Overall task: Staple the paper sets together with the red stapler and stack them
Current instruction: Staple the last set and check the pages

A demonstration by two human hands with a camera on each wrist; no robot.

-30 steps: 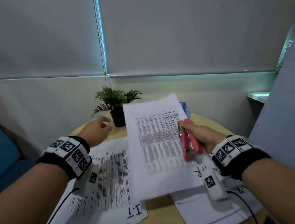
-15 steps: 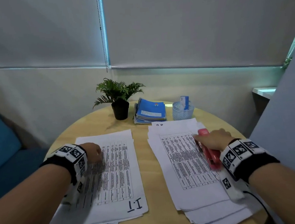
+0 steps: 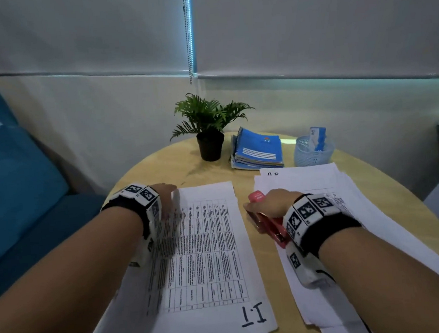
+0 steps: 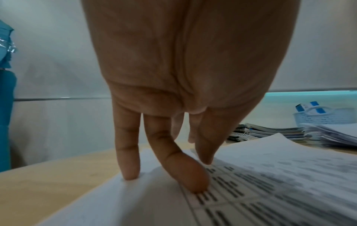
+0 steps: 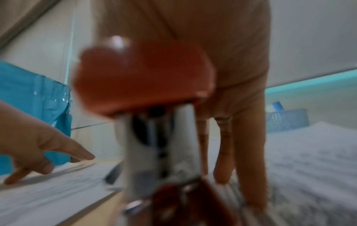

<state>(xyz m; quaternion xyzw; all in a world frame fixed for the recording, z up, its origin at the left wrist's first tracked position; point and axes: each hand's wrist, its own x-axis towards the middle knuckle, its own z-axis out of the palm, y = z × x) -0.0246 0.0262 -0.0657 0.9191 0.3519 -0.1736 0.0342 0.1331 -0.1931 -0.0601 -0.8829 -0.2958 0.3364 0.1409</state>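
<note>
Left wrist view: fingertips (image 4: 195, 183) touch left paper stack (image 3: 214, 246) (head view hides them).

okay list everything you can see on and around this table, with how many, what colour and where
table: one, light wood, round
left paper pile: one, white, printed tables
right paper pile: one, white
red stapler: one, at right pile's left edge
potted plant: one, green, black pot, far side
notebooks: small stack, blue, beside plant
mesh basket: one, pale blue, right of notebooks
seat: teal, left
left hand: fingers pressing left pile
right hand: grips stapler
</note>
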